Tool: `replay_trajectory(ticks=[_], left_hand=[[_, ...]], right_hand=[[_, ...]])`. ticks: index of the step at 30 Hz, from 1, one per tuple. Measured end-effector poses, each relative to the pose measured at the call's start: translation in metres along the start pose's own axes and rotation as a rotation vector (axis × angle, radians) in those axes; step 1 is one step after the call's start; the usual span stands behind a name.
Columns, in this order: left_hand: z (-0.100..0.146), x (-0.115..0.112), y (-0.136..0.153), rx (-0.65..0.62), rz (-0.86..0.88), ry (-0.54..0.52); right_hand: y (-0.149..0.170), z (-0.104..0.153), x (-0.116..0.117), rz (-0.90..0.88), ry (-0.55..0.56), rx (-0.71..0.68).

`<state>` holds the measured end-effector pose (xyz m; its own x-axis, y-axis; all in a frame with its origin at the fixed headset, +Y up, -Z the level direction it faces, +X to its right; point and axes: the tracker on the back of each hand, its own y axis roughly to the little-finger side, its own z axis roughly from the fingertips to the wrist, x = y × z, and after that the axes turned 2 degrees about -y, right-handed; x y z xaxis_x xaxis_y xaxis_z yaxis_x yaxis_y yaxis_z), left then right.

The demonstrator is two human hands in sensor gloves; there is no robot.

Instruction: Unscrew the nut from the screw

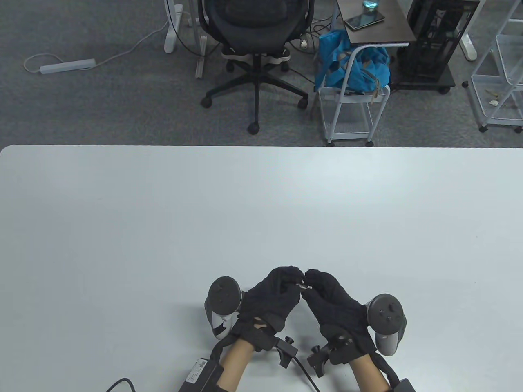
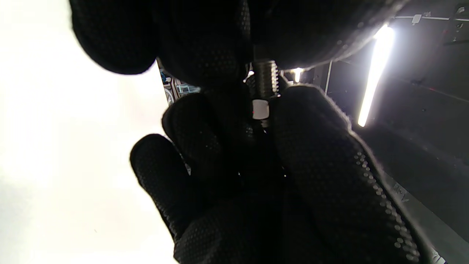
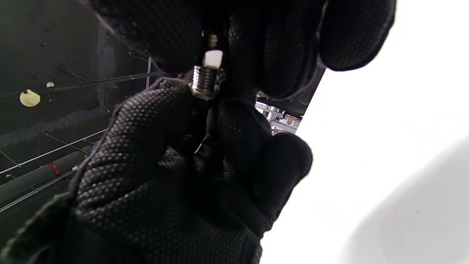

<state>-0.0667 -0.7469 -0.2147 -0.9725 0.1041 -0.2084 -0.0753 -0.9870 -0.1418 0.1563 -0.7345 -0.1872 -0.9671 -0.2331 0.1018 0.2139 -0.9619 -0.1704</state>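
Observation:
Both gloved hands meet near the table's front edge and hold a small metal screw (image 1: 305, 288) just above the table. My left hand (image 1: 292, 281) grips the screw; its threaded shaft (image 2: 266, 77) runs out of those fingers. My right hand (image 1: 311, 281) pinches the shiny nut (image 2: 261, 109), which sits on the thread, between the thumb (image 2: 311, 146) and fingers. The right wrist view shows the same: the nut (image 3: 213, 58) is in my right fingers at the top, and the thread (image 3: 202, 82) comes out of my left fingers (image 3: 146, 121) below. The screw's head is hidden.
The white table (image 1: 163, 224) stretches ahead and to both sides of the hands. Beyond its far edge stand an office chair (image 1: 255, 24) and a white cart with a blue bag (image 1: 351, 65). Glove cables lie at the near edge (image 1: 122, 384).

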Motion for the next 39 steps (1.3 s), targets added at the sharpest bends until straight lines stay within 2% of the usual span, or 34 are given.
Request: replay_trajectory(ticks=[3,10,22,27,31,36,39], left_hand=[[0.0,0.0,-0.001,-0.009,0.002,-0.009],[0.0,-0.001,-0.001,-0.018,-0.012,-0.001],[0.0,-0.002,-0.001,-0.007,-0.009,0.009],[0.0,-0.002,-0.001,-0.005,-0.009,0.013],[0.0,-0.002,-0.002,-0.009,-0.013,0.009],[0.0,0.0,-0.001,-0.001,0.004,-0.003],[0.0,0.0,-0.001,-0.002,-0.001,0.0]], right_hand=[[0.001,0.001,0.001,-0.014,-0.039,0.033],[0.008,0.001,-0.001,-0.05,-0.018,0.126],[-0.002,-0.001,0.0,0.035,-0.002,0.021],[-0.002,0.0,0.0,0.019,0.028,0.015],[-0.004,0.0,-0.001,0.011,0.01,-0.002],[0.0,-0.001,-0.002,-0.042,-0.019,0.01],[0.006,0.0,-0.001,-0.071,-0.028,0.071]])
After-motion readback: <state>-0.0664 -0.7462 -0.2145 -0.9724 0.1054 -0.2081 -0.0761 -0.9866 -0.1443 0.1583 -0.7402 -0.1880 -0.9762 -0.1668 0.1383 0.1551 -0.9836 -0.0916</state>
